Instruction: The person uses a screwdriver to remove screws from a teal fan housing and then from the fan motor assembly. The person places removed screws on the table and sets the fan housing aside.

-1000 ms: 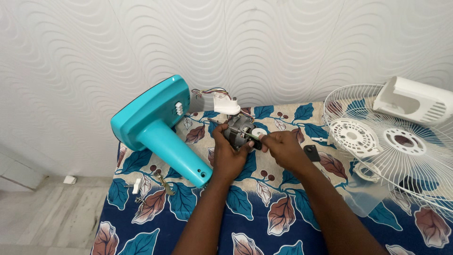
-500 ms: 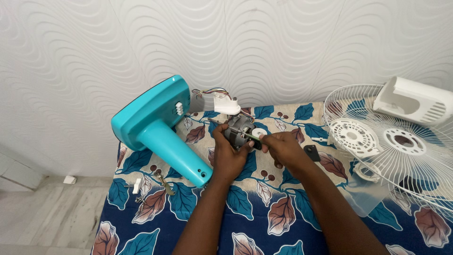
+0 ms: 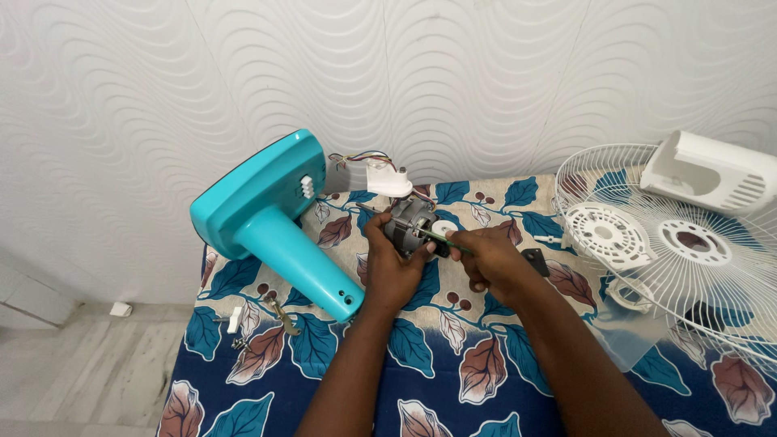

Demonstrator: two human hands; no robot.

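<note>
My left hand [image 3: 388,263] grips a grey fan motor [image 3: 406,225] from below and the left, holding it over the leaf-patterned cloth [image 3: 437,372]. My right hand [image 3: 490,259] is closed on a thin green-handled screwdriver [image 3: 441,238] whose tip points at the motor's right face. Coloured wires [image 3: 360,158] run from the motor to a white plastic part [image 3: 387,180] behind it. The turquoise fan base and neck [image 3: 267,222] lies on its side just left of my left hand.
A white wire fan guard [image 3: 688,243] lies at the right with a white motor cover [image 3: 712,174] on it. A small black piece [image 3: 534,260] sits by my right wrist. Metal and white small parts [image 3: 259,316] lie at the cloth's left edge. A patterned white wall stands behind.
My right hand has shifted slightly to the right and lower, drawing the screwdriver handle with it. The left hand and motor stay in place.
</note>
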